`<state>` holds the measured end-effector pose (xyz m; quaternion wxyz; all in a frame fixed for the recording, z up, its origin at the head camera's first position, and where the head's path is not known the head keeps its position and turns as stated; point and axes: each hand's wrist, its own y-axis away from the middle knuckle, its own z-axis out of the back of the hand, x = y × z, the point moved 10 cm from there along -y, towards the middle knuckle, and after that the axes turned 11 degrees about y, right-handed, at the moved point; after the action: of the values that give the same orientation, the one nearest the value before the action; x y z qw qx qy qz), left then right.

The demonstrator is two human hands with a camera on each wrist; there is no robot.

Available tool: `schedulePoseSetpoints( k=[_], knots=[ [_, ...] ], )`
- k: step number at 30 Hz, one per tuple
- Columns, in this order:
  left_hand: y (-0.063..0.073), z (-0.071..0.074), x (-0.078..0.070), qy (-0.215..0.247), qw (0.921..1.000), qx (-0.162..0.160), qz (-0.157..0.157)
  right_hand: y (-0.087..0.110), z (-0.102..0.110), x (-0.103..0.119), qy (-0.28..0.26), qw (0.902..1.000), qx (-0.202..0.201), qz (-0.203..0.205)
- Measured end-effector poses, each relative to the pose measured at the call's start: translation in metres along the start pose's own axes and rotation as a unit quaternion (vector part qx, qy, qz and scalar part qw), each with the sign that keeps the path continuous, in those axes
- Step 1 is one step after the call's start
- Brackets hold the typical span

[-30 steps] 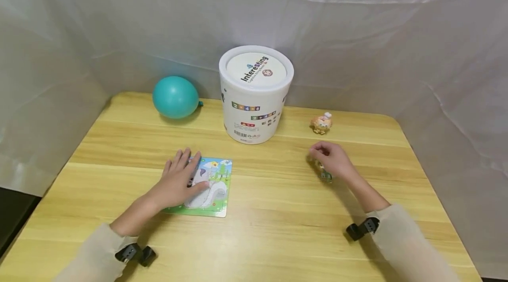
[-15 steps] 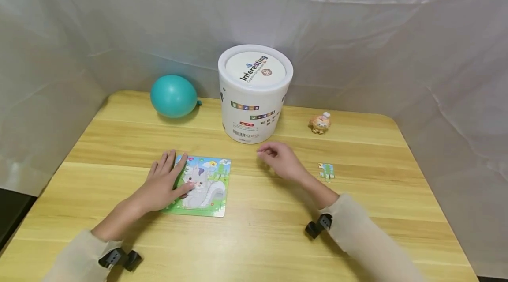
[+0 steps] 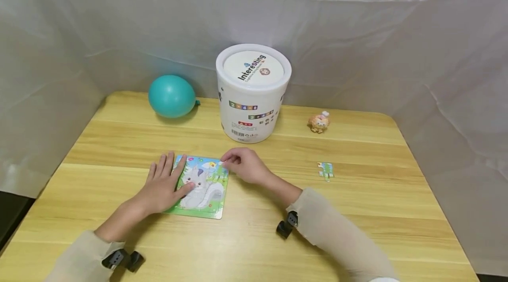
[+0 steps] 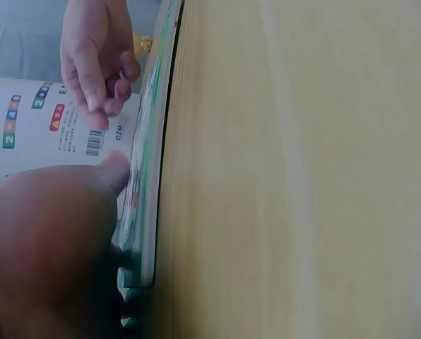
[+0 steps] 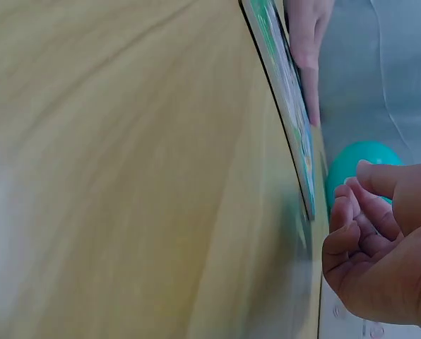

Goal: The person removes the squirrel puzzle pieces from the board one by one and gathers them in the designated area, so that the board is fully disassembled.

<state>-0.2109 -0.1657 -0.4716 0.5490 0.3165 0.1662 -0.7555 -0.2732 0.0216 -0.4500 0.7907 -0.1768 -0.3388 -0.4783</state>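
A square jigsaw puzzle (image 3: 204, 191) with a grey, bushy-tailed animal lies on the table, left of centre. My left hand (image 3: 160, 191) rests over its left side, fingers spread and the thumb across the picture. At the far right corner of the puzzle is my right hand (image 3: 246, 165). Its thumb and forefinger are at the corner, the other fingers bent, and I see nothing held between them. In the right wrist view the right hand (image 5: 380, 244) is close past the puzzle's edge (image 5: 285, 106). Loose puzzle pieces (image 3: 326, 170) with a green tree lie farther right.
A white bucket (image 3: 252, 110) with a lid stands behind the puzzle. To its left sits a teal balloon (image 3: 172, 96), to its right a small orange figurine (image 3: 319, 122). A grey cloth (image 3: 337, 43) hangs behind the wooden table (image 3: 357, 229).
My right hand has travelled left from the loose pieces to the puzzle's far right corner, uncovering those pieces. The left hand has slid a little left, showing more of the animal.
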Motion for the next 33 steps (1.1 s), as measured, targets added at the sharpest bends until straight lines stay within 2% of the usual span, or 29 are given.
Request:
schedulePoseSetpoints(
  k=[6,13,17,23,29,33],
  knots=[
    [-0.001,-0.003,0.004,-0.013,0.9999,-0.007,0.004,-0.004,-0.015,0.010,0.019,0.9998,0.009,0.007],
    [-0.002,-0.007,0.011,-0.055,0.9964,0.022,0.061,-0.009,-0.028,0.012,0.047,0.9988,0.015,0.003],
    [-0.004,-0.012,0.018,-0.066,0.9943,0.039,0.074,-0.011,-0.030,0.011,0.071,0.9973,0.016,-0.009],
    [-0.004,-0.010,0.013,-0.052,0.9945,0.046,0.079,-0.013,-0.033,0.014,0.106,0.9939,0.019,-0.024],
    [-0.003,-0.011,0.011,-0.059,0.9933,0.053,0.084,-0.014,-0.032,0.019,0.129,0.9899,0.021,-0.056],
    [-0.003,-0.010,0.008,-0.058,0.9938,0.045,0.083,-0.015,-0.033,0.020,0.145,0.9869,0.021,-0.068]
  ],
)
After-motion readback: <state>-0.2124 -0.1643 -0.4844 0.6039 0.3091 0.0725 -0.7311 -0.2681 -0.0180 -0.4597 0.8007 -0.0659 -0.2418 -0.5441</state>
